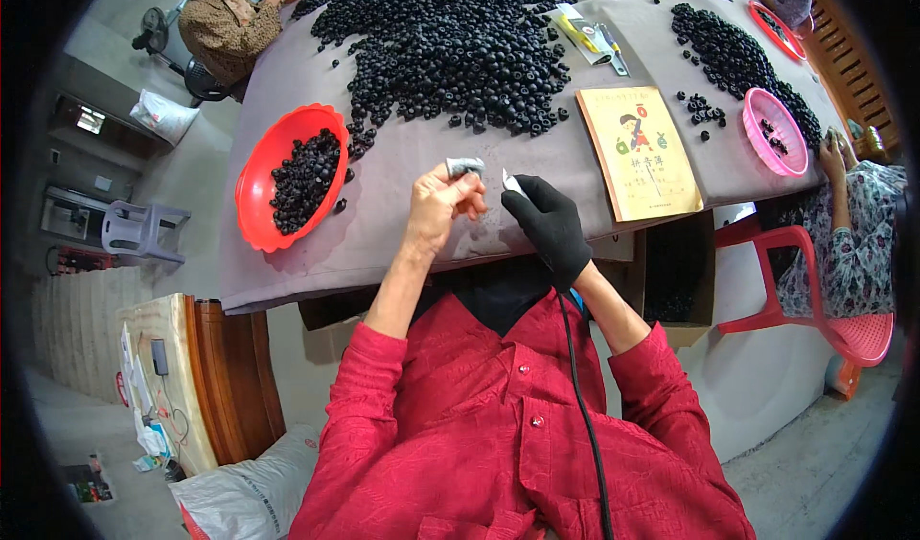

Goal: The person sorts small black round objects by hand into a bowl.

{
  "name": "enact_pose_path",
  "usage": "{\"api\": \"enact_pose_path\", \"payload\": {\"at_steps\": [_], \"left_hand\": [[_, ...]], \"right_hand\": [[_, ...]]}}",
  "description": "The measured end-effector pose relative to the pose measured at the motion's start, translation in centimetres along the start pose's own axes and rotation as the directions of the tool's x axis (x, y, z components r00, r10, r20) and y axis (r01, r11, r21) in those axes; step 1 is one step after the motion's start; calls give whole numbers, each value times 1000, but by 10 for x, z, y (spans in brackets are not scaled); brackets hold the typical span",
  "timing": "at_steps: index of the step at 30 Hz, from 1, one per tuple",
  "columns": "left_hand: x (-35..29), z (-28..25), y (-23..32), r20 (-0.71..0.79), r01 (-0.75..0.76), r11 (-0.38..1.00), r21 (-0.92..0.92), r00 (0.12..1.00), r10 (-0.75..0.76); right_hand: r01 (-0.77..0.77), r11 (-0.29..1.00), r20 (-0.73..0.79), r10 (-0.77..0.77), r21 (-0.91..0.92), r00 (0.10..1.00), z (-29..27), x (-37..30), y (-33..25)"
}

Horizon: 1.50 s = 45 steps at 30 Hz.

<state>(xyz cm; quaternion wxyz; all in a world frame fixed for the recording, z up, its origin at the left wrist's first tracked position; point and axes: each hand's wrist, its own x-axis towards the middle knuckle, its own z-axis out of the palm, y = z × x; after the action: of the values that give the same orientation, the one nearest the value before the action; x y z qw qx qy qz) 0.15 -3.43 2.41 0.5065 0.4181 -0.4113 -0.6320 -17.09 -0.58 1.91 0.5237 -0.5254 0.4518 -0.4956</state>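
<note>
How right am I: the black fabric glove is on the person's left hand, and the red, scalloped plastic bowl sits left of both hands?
Not quite: the head view shows the black fabric glove on the right hand, not the left hand. The red, scalloped plastic bowl does sit left of both hands.

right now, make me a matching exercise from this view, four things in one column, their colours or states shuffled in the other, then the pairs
1. left hand
2. right hand
3. scalloped plastic bowl
4. exercise book

A. pale yellow, lying flat
B. in a black glove
C. red, holding small black pieces
D. skin mostly showing

Pairs: 1-D, 2-B, 3-C, 4-A
</note>
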Motion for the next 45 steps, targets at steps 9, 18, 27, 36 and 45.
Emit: {"api": "enact_pose_path", "payload": {"at_steps": [9, 18, 27, 36, 45], "left_hand": [[-32, 13, -7, 121, 119, 979, -163, 988, -100], [-34, 5, 4, 254, 90, 996, 13, 963, -90], [-36, 2, 0, 183, 14, 994, 109, 982, -34], [-28, -16, -26, 58, 20, 926, -378, 998, 3], [-32, -10, -27, 54, -19, 948, -318, 998, 38]], "right_hand": [[62, 996, 56, -59, -60, 997, 1, -3, -3], [71, 996, 144, -61, -60, 988, 0, -5, -9], [11, 997, 169, 2, -78, 986, 2, -5, -12], [118, 986, 238, -87, -120, 967, 1, -6, 2], [157, 967, 273, -99, -199, 957, 6, -11, -1]]}}
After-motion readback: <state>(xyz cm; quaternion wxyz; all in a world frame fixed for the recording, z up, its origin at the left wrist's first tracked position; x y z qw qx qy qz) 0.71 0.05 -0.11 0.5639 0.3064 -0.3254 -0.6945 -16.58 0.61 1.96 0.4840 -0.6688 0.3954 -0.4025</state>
